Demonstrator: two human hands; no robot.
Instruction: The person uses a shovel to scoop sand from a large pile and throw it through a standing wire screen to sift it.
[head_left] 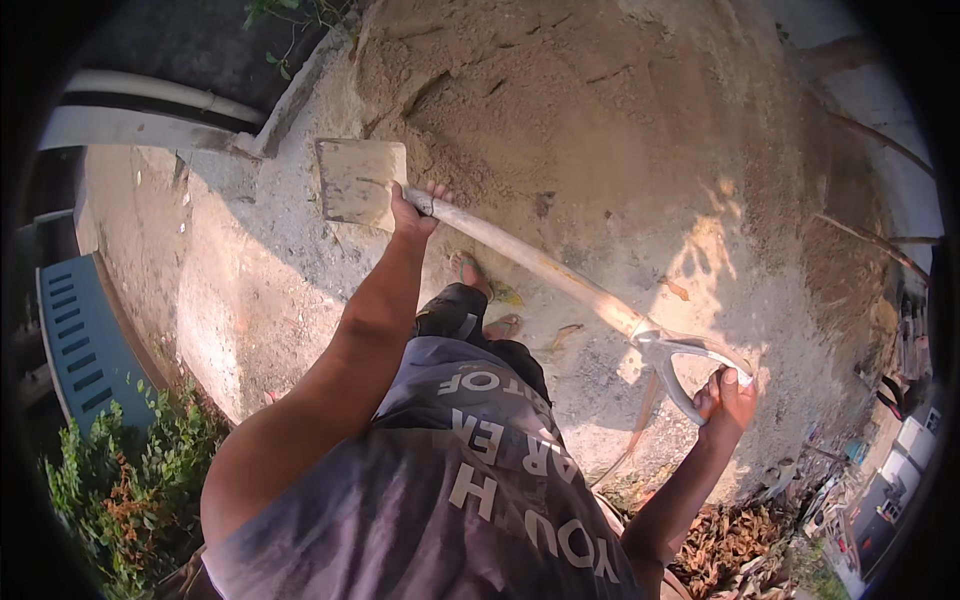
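Observation:
A shovel (540, 265) with a long pale wooden shaft lies slantwise across the view, held in both my hands. Its flat, square blade (358, 183) is at the far left, pale and worn, with no load visible on it. Close behind the blade, my left hand (415, 210) is closed around the lower shaft. At the other end, my right hand (727, 400) is wrapped around the crossbar of the grey D-shaped handle (672, 365). Beyond the shaft spreads a heap of brown sand (560, 110), with a scooped hollow near the blade.
My sandalled feet (470, 275) stand on rough grey ground below the shaft. A concrete ledge with a pale pipe (165, 90) runs at the far left. Green plants (130, 490) grow near left; dry leaves (725, 550) and scattered clutter (840, 500) lie near right.

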